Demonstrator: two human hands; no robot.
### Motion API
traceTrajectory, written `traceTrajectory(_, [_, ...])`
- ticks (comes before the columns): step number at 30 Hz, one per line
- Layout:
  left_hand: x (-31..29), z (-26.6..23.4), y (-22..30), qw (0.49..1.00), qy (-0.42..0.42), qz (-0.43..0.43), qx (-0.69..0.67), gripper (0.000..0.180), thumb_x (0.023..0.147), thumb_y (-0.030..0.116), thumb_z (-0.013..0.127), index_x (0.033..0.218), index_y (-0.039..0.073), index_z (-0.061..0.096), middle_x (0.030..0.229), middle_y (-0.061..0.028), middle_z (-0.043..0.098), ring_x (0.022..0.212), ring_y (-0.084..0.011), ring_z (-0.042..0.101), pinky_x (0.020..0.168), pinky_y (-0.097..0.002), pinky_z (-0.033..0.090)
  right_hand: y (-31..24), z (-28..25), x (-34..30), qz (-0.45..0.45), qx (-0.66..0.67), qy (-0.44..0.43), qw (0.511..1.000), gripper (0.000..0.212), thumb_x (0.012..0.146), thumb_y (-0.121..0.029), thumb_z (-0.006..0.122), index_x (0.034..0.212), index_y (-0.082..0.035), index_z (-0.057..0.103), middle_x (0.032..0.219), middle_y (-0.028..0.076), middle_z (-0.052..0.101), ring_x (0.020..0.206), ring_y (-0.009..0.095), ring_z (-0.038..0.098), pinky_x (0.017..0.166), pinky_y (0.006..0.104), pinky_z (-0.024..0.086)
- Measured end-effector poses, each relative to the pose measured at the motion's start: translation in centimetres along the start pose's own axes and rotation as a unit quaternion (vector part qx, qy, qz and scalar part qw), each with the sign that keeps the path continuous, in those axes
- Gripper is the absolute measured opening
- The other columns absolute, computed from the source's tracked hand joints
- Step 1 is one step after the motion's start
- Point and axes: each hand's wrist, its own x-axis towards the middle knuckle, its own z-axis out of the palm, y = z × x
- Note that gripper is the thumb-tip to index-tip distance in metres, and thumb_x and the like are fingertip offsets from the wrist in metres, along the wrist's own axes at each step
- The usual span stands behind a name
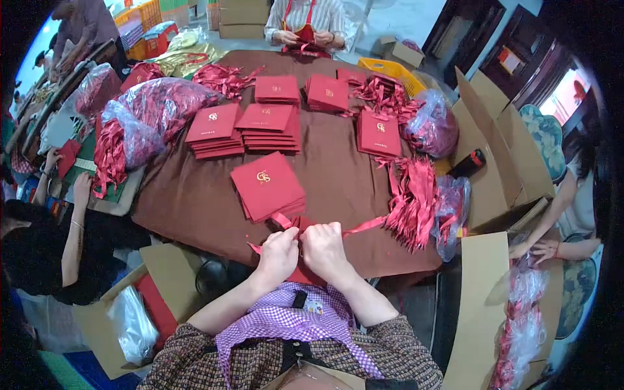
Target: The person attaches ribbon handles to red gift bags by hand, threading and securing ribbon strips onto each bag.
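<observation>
At the table's near edge my left hand (pixel 278 252) and my right hand (pixel 324 250) are closed side by side, knuckles up. Both grip a shiny red ribbon (pixel 365 225), whose ends stick out left and right of them. Below them, partly covered, a flat red piece (pixel 305 275) like the stacked ones lies against my purple checked apron (pixel 279 318). My fingertips and any knot are hidden. Just beyond my hands is a fanned stack of square red folders (pixel 268 185) with a gold emblem. To the right lies a thick bundle of loose red ribbons (pixel 413 201).
More stacks of red folders (pixel 270 123) stand on the brown-covered table (pixel 331 169). Plastic bags of ribbon (pixel 162 107) lie at its left. Open cardboard boxes (pixel 484 279) flank me. A co-worker (pixel 305 29) handles a red piece across the table; others work at both sides.
</observation>
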Motion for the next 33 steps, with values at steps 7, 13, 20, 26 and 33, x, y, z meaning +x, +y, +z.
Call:
traceTrajectory(7, [-0.7, -0.5, 1.8, 0.997, 0.007, 0.063, 0.052, 0.021, 0.074, -0.003, 0.057, 0.095, -0.003, 0.058, 0.072, -0.0195, 0.058, 0.069, -0.0377, 0.057, 0.064, -0.0458, 0.046, 0.6, -0.3, -0.5, 0.193, 0.400, -0.056, 0.894, 0.024, 0.085, -0.016, 0.058, 0.068, 0.001, 0.056, 0.063, 0.011, 0.058, 0.057, 0.016, 0.053, 0.053, 0.0308, 0.041])
traceTrajectory(13, [-0.8, -0.2, 2.2, 0.991, 0.015, 0.103, 0.083, 0.019, 0.073, -0.003, 0.057, 0.093, -0.004, 0.058, 0.069, -0.0198, 0.057, 0.067, -0.0365, 0.058, 0.063, -0.0458, 0.047, 0.8, 1.2, -1.5, 0.206, 0.444, -0.011, 0.872, 0.023, 0.088, -0.015, 0.058, 0.071, 0.000, 0.059, 0.066, 0.012, 0.061, 0.059, 0.014, 0.056, 0.053, 0.0296, 0.042])
traceTrajectory(20, [-0.7, 0.0, 1.8, 0.996, -0.019, 0.045, 0.069, 0.006, 0.075, 0.001, 0.054, 0.081, 0.000, 0.053, 0.063, -0.0190, 0.055, 0.063, -0.0368, 0.057, 0.059, -0.0491, 0.045, -0.5, 0.4, -1.7, -0.109, 0.030, 0.181, 0.977, 0.017, 0.074, -0.009, 0.061, 0.069, -0.008, 0.044, 0.065, 0.011, 0.043, 0.065, 0.027, 0.047, 0.068, 0.0390, 0.035])
traceTrajectory(26, [-1.3, 0.3, 1.8, 0.993, -0.041, 0.066, 0.091, 0.009, 0.075, 0.000, 0.054, 0.084, 0.000, 0.053, 0.065, -0.0177, 0.056, 0.066, -0.0354, 0.058, 0.062, -0.0458, 0.045, -0.7, 0.3, -1.8, 0.118, 0.323, 0.074, 0.936, 0.019, 0.082, -0.013, 0.061, 0.071, 0.001, 0.055, 0.066, 0.015, 0.056, 0.062, 0.030, 0.056, 0.058, 0.0404, 0.042])
traceTrajectory(33, [0.0, -1.3, 2.8, 0.994, -0.088, 0.023, -0.063, 0.020, 0.084, 0.004, 0.057, 0.101, -0.004, 0.062, 0.087, -0.0221, 0.065, 0.084, -0.0344, 0.065, 0.073, -0.0400, 0.052, 0.6, -1.3, -2.7, 0.161, 0.408, 0.030, 0.898, 0.017, 0.083, -0.015, 0.060, 0.075, 0.000, 0.059, 0.065, 0.014, 0.061, 0.061, 0.023, 0.061, 0.057, 0.0356, 0.045])
